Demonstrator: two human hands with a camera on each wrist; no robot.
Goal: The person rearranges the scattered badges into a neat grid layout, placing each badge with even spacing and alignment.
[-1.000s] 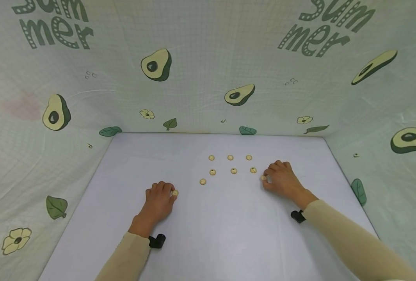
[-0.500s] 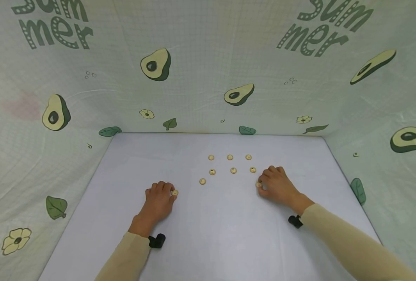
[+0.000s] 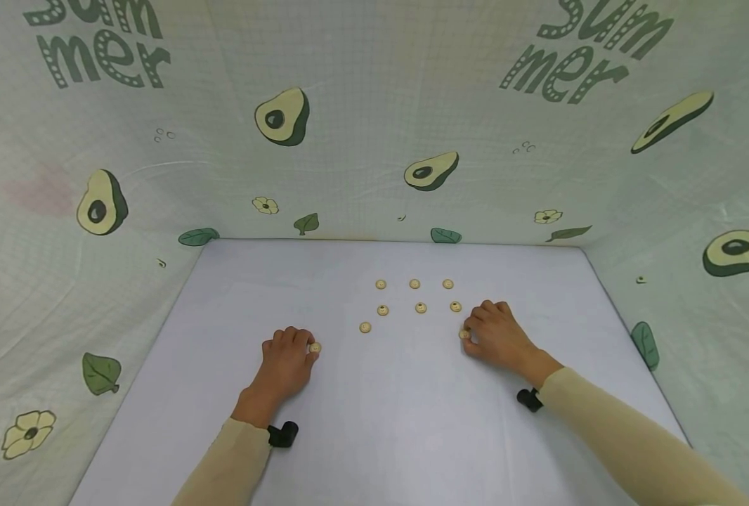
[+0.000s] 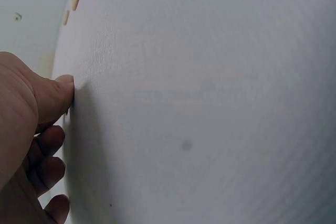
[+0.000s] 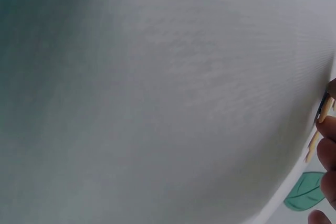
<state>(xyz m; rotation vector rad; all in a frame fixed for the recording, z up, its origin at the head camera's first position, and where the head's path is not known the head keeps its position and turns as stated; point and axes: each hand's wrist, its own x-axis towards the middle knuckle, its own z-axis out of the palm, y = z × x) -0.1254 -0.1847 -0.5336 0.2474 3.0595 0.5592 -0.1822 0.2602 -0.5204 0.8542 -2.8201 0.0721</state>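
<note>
My left hand (image 3: 284, 363) pinches a small round wooden disc (image 3: 315, 347) between thumb and forefinger, low over the white tabletop. Farther right, my right hand (image 3: 501, 337) holds a matching disc (image 3: 464, 334) by its edge. In the right wrist view that disc (image 5: 325, 108) appears edge-on between the fingertips, with dark colour on its underside. Between the hands lies a single disc (image 3: 365, 327). Behind it, several more form two short rows, a near one with a middle disc (image 3: 421, 308) and a far one with a middle disc (image 3: 415, 284). The left wrist view hides the left hand's disc behind the thumb.
The white table (image 3: 374, 436) meets a fabric backdrop (image 3: 349, 176) printed with avocados, leaves and lettering at its back and sides. Black wrist cameras are strapped below each hand, one on the left wrist (image 3: 282, 434) and one on the right wrist (image 3: 529, 400).
My right hand has slid a little left and nearer to me, carrying its disc, and has slowed in the last half second. The left hand and the lying discs stay put.
</note>
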